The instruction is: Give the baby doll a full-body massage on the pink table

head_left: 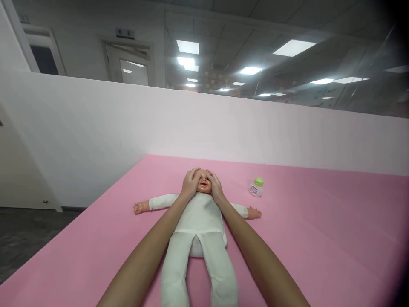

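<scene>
A baby doll (200,213) in a white cloth body lies on its back, arms spread, legs toward me. My left hand (191,182) cups the left side of its head, fingers curved against it near the forehead. On the opposite side my right hand (216,186) holds the head in the same way, its fingertips by the brow. Between the hands the doll's face shows its nose and open mouth; the sides of the head are covered. To the right of the doll's head stands a small clear bottle (255,188) with a green cap and a printed label, apart from both hands.
The doll and bottle rest on a pink tabletop (303,230). A low white partition (223,128) runs along its far edge. Past the table's left edge, dark floor (25,230) and a pale door (22,170) show. Ceiling lights and a doorway appear beyond the partition.
</scene>
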Demonstrator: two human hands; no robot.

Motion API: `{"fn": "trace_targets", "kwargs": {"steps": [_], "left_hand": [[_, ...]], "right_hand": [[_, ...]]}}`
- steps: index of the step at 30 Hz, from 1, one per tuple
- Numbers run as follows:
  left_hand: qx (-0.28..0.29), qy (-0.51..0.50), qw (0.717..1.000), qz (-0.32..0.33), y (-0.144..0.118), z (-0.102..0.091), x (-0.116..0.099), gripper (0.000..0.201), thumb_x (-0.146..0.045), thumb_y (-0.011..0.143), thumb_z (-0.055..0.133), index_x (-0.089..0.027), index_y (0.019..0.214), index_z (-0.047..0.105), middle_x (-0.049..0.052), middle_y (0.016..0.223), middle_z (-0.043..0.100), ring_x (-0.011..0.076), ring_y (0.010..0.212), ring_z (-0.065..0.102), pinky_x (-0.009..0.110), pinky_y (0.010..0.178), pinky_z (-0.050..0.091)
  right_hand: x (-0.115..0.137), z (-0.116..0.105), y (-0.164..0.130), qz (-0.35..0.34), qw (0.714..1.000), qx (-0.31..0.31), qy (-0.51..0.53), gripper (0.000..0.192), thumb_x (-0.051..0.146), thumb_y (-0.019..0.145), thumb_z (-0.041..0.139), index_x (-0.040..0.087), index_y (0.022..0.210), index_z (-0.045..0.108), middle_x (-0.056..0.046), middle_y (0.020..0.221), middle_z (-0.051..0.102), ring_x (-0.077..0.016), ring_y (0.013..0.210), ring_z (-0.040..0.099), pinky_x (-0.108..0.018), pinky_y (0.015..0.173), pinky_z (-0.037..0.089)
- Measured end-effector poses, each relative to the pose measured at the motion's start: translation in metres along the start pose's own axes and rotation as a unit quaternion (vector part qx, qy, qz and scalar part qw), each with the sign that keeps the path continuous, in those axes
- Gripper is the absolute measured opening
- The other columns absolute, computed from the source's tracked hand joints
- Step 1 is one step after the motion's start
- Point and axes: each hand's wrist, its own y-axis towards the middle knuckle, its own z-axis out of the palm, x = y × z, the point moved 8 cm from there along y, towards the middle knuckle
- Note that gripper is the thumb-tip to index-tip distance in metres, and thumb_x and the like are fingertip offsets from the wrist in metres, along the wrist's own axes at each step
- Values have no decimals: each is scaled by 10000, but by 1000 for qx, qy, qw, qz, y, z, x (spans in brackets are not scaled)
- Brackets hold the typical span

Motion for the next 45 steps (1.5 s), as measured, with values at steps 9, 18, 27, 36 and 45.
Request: {"fn": "trace_targets", "kwargs": {"steps": [9,18,27,36,45], "left_hand": [[-1,3,1000,-2,1,1,1,299,-290,967,493,-218,1190,679,68,1253,688,226,1224,597,371,1087,443],[-7,0,1000,-10,2,0,3,306,-261,964,473,-231,1180,688,63,1249,691,225,1228,597,375,1083,445],[-2,-3,1000,-8,0,0,0,299,-283,952,522,-224,1198,682,71,1251,686,224,1212,605,367,1082,447],[-1,1,1000,-20,0,-1,0,321,-234,948,479,-239,1193,686,59,1259,684,220,1228,599,360,1090,446],[3,-4,1000,-18,0,0,2,318,-253,935,518,-231,1210,676,67,1277,674,229,1239,590,366,1084,447]], "right_hand": [[-3,-2,4,-10,1000,-8,7,446,448,785,663,249,1180,719,-23,1343,686,-244,1300,575,-367,1135,421],[-7,-3,5,-1,1000,-8,19,419,403,781,639,259,1165,722,-11,1327,693,-245,1291,579,-369,1122,437],[-1,-1,0,-8,1000,2,6,440,461,800,677,257,1188,713,-19,1337,688,-245,1292,581,-373,1126,433],[-6,-4,4,-5,1000,-8,23,423,391,779,633,258,1171,718,-8,1340,688,-250,1305,570,-401,1156,416],[-3,-2,1,-6,1000,-1,4,428,432,796,667,257,1184,714,-23,1341,681,-256,1296,579,-386,1125,432]]}}
